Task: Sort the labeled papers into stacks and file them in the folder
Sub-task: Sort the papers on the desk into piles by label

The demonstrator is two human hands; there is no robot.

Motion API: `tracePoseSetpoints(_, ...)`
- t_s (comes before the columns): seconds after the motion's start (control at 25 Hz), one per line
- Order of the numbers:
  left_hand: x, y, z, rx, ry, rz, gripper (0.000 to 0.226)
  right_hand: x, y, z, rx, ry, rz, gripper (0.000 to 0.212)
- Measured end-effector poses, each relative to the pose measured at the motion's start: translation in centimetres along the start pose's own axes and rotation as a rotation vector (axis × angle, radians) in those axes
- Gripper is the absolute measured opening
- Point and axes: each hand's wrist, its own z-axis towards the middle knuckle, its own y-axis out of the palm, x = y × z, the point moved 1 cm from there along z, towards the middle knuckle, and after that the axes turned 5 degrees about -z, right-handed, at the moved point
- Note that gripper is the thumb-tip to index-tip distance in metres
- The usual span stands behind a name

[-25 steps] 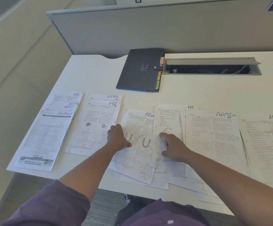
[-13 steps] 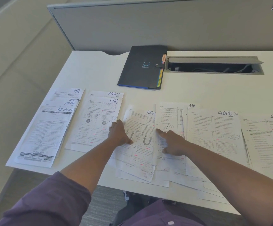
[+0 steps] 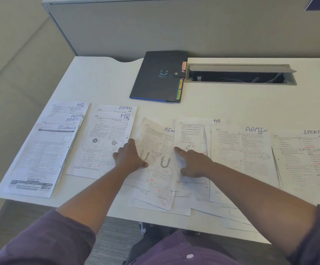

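Because the sorting is only half done, the white desk (image 3: 101, 81) carries paper across nearly its whole front edge, spread in a row so each handwritten label shows at the top corner. Far left lies a fanned stack (image 3: 40, 155) with FINANCE on top and SPORTS, ADMIN and HR peeking out behind — mixed, so it probably needs redoing. Beside it, an HR sheet (image 3: 101, 142) lies over a SPORTS one. To the right, an ADMIN sheet (image 3: 239, 157) and a SPORTS sheet (image 3: 304, 161) each head a loose pile, and unsorted pages poke out over the desk's near edge.

At the back of the desk, well apart from the papers, sits the dark folder (image 3: 157, 77), snapped closed, its coloured tabs along the right side — filing has not begun.

Centre, a finance sheet (image 3: 155, 155) lies tilted, its label half covered by the neighbouring page (image 3: 188, 134). Left hand (image 3: 130, 157) rests on this sheet's left part, fingers loosely bent and pressing it flat, seemingly to pin it. Right hand (image 3: 195, 163) presses on the covering page, index finger straight at its left edge, other fingers tucked, likely to slide it clear.
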Motion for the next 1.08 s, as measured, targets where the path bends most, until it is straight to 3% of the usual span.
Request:
tracePoseSetpoints(0.12,-0.3,0.3,-0.6,0.026,0.002,-0.127,0.088,-0.6,0.0,-0.1,0.019,0.012,-0.041,0.093)
tracePoseSetpoints(0.32,-0.8,-1.3,-1.7,0.109,0.01,-0.397,0.021,-1.3,-1.0,-0.6,0.043,0.019,-0.049,0.091)
tracePoseSetpoints(0.4,-0.9,-2.9,-2.0,0.108,0.03,-0.456,0.007,-1.2,-1.2,-0.8,0.037,0.019,-0.052,0.091)
tracePoseSetpoints(0.6,-2.6,-7.0,-2.9,0.12,0.024,-0.49,0.015,-0.9,-0.7,-0.6,0.017,0.004,-0.085,0.088)
tracePoseSetpoints(0.72,-5.0,-8.7,-3.2,0.144,-0.035,-0.534,0.018,-0.9,-0.9,-0.3,0.063,-0.001,-0.082,0.073)
tracePoseSetpoints(0.8,-6.8,-9.4,-3.5,0.139,-0.084,-0.587,0.021,-1.7,-1.2,0.1,0.111,-0.015,0.078,0.056)
tracePoseSetpoints(0.92,-9.4,-10.3,-3.3,0.103,-0.158,-0.654,0.018,-4.1,-1.0,0.9,0.036,0.003,0.741,0.04)
tracePoseSetpoints(0.96,-10.3,-10.5,-3.1,0.078,-0.188,-0.689,0.016,-5.3,-1.0,1.0,-0.007,0.006,0.926,0.039)
tracePoseSetpoints(1.08,-12.9,-10.9,-2.2,-0.013,-0.233,-0.785,0.014,-9.1,-0.3,1.8,-0.033,0.023,1.165,0.047)
